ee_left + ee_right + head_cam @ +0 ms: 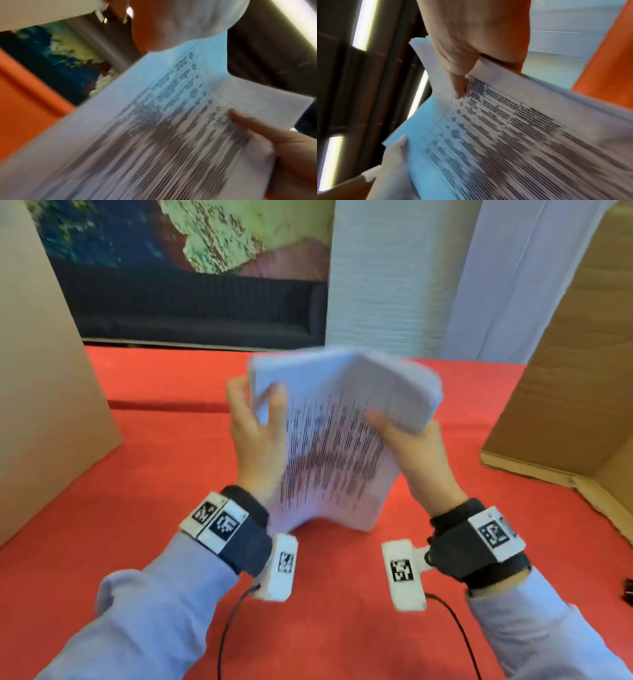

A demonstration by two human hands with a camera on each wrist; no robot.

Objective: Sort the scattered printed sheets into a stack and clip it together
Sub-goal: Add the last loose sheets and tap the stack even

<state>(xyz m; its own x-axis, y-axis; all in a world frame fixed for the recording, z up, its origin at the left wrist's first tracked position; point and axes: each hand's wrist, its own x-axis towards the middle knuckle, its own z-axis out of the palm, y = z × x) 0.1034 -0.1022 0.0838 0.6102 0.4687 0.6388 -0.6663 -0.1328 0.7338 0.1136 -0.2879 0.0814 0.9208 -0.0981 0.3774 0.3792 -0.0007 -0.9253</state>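
My sleeves [164, 604] and wrist cameras [277, 566] nearest lens. Stack of printed sheets [329, 453] held upright above red table [154, 474], lower edge near cloth; contact unclear through blur. My left hand [257, 433] grips left edge, thumb on printed face. My right hand [407, 446] pinches right side, thumb over bent-down top. Cardboard boxes [565, 392] flank both sides.
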